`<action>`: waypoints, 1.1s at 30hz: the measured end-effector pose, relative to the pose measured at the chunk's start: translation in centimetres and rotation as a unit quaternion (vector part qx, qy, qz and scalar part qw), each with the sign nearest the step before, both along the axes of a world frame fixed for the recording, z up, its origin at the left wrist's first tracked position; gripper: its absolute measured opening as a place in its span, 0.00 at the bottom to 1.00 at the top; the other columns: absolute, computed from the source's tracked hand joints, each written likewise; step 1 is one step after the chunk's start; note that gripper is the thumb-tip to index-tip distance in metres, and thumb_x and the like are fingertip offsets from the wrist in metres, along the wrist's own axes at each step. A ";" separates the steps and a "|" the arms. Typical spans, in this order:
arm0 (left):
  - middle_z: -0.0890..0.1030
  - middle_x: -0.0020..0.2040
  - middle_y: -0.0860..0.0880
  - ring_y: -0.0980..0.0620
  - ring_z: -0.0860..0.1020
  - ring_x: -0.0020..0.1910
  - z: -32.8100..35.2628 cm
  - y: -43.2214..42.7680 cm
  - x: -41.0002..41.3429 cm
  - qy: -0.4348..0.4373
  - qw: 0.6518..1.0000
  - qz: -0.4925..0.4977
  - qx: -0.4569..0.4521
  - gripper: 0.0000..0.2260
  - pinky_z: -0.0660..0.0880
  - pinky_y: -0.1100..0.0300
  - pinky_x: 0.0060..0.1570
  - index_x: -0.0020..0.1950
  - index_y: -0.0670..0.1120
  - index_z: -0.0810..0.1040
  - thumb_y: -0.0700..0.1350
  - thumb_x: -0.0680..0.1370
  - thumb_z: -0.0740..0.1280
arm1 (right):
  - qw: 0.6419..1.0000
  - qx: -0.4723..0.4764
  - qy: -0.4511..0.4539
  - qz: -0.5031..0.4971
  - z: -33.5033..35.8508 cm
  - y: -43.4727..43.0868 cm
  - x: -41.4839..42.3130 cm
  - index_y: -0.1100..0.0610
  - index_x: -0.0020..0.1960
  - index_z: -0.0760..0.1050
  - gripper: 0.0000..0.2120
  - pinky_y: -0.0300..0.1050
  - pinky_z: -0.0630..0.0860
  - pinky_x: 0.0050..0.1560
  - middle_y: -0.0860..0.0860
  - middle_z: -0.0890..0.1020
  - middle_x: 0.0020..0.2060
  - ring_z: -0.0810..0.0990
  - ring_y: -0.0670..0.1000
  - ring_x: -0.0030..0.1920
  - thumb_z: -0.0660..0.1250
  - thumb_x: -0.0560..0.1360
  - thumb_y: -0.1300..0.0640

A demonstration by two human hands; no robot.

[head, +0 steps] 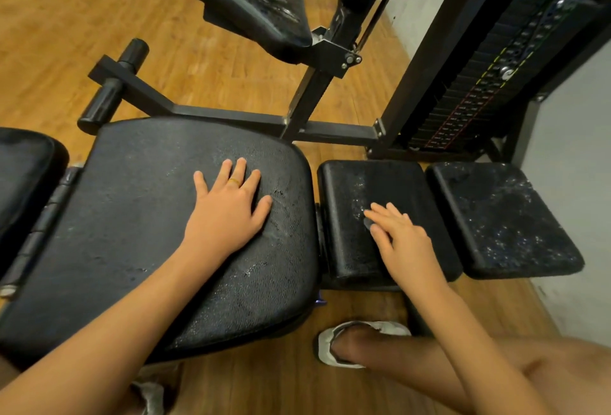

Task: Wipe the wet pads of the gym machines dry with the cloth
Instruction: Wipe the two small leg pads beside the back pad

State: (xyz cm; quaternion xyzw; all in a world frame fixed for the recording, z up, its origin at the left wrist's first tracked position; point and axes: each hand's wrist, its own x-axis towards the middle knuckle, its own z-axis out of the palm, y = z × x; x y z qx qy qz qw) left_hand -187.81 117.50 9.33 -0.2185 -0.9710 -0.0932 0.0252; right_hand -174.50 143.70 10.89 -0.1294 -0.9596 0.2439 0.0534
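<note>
While the left hand [228, 213] is lying flat on the broad black vinyl seat [132, 216], the right hand [403, 239] is lying flat, fingers straight, on the small wet black pad [347, 183].

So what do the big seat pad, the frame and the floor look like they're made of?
Seat pad: probably black vinyl or faux leather over padding, judging by the pebbled grain, creases and faint sheen.
Frame: likely steel, given the square tube, matte black paint and bolted plates.
Floor: wood or wood-look laminate, with a warm plank grain.
</note>
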 end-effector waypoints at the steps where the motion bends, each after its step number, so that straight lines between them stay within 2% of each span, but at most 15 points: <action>1: 0.61 0.79 0.43 0.42 0.56 0.78 0.0 0.0 0.0 0.000 1.000 0.000 0.001 0.27 0.54 0.30 0.69 0.75 0.48 0.65 0.61 0.81 0.53 | 1.000 0.010 0.007 -0.006 0.1 0.0 -1.2 0.51 0.68 0.74 0.16 0.55 0.57 0.75 0.46 0.71 0.71 0.60 0.50 0.76 0.59 0.82 0.56; 5: 0.63 0.78 0.43 0.42 0.58 0.78 0.3 -0.1 0.3 0.001 1.000 0.003 0.003 0.29 0.55 0.30 0.68 0.75 0.48 0.66 0.62 0.80 0.49 | 0.999 -0.003 -0.009 -0.040 1.0 0.6 -7.3 0.51 0.70 0.71 0.17 0.60 0.55 0.73 0.47 0.67 0.74 0.55 0.56 0.77 0.55 0.84 0.55; 8: 0.63 0.78 0.43 0.42 0.59 0.77 0.5 -0.1 0.4 0.001 1.000 -0.002 0.001 0.31 0.55 0.30 0.68 0.75 0.48 0.67 0.63 0.78 0.47 | 0.998 -0.010 -0.038 -0.047 1.3 1.0 -8.8 0.51 0.72 0.70 0.17 0.62 0.55 0.72 0.48 0.64 0.75 0.53 0.59 0.77 0.54 0.84 0.55; 11: 0.62 0.78 0.43 0.42 0.58 0.77 0.4 -0.1 0.4 -0.001 1.000 -0.001 -0.003 0.31 0.55 0.30 0.68 0.75 0.48 0.66 0.63 0.79 0.47 | 0.999 -0.016 -0.035 -0.025 1.4 0.5 -6.5 0.49 0.72 0.69 0.18 0.60 0.54 0.73 0.45 0.65 0.75 0.52 0.55 0.78 0.54 0.84 0.55; 14: 0.61 0.79 0.43 0.42 0.57 0.78 0.2 -0.1 0.2 -0.002 1.000 0.000 -0.010 0.29 0.54 0.30 0.69 0.76 0.48 0.65 0.62 0.80 0.48 | 0.999 -0.015 -0.029 0.004 1.0 -0.4 -2.1 0.47 0.71 0.70 0.17 0.59 0.56 0.74 0.43 0.67 0.73 0.55 0.52 0.77 0.57 0.83 0.54; 19: 0.63 0.78 0.43 0.42 0.58 0.78 0.0 0.0 0.0 0.006 1.000 0.002 -0.021 0.29 0.56 0.30 0.68 0.75 0.48 0.66 0.62 0.79 0.48 | 0.997 -0.024 -0.021 0.065 0.2 -0.5 1.8 0.47 0.69 0.72 0.17 0.48 0.55 0.76 0.40 0.69 0.70 0.58 0.42 0.75 0.60 0.82 0.55; 23: 0.62 0.78 0.43 0.42 0.57 0.78 -0.2 0.1 -0.1 0.008 1.000 0.001 -0.015 0.26 0.55 0.30 0.68 0.75 0.48 0.66 0.61 0.81 0.53 | 0.999 0.003 -0.001 0.048 0.3 -0.1 -1.8 0.50 0.71 0.71 0.17 0.50 0.53 0.76 0.44 0.68 0.72 0.58 0.47 0.76 0.58 0.83 0.56; 26: 0.63 0.78 0.43 0.42 0.58 0.77 -0.1 0.1 0.0 0.010 1.000 0.002 -0.013 0.27 0.56 0.31 0.68 0.75 0.48 0.66 0.61 0.81 0.51 | 1.000 0.014 -0.017 0.022 0.3 0.6 -6.4 0.52 0.73 0.68 0.18 0.52 0.51 0.75 0.46 0.65 0.75 0.55 0.51 0.77 0.55 0.84 0.56; 29: 0.65 0.77 0.42 0.41 0.60 0.76 0.1 0.1 0.1 0.011 1.000 -0.001 -0.011 0.29 0.57 0.31 0.66 0.73 0.48 0.68 0.62 0.79 0.48 | 0.999 -0.003 -0.032 -0.019 0.5 0.5 -9.4 0.52 0.73 0.68 0.18 0.58 0.52 0.75 0.49 0.63 0.76 0.54 0.56 0.78 0.54 0.84 0.56; 33: 0.65 0.76 0.42 0.41 0.61 0.76 0.1 0.1 0.2 0.016 1.000 -0.003 -0.012 0.29 0.58 0.31 0.66 0.73 0.48 0.68 0.62 0.79 0.48 | 0.999 -0.009 -0.041 -0.028 1.1 -0.6 -8.0 0.51 0.73 0.67 0.18 0.61 0.56 0.73 0.47 0.62 0.76 0.52 0.57 0.78 0.54 0.84 0.56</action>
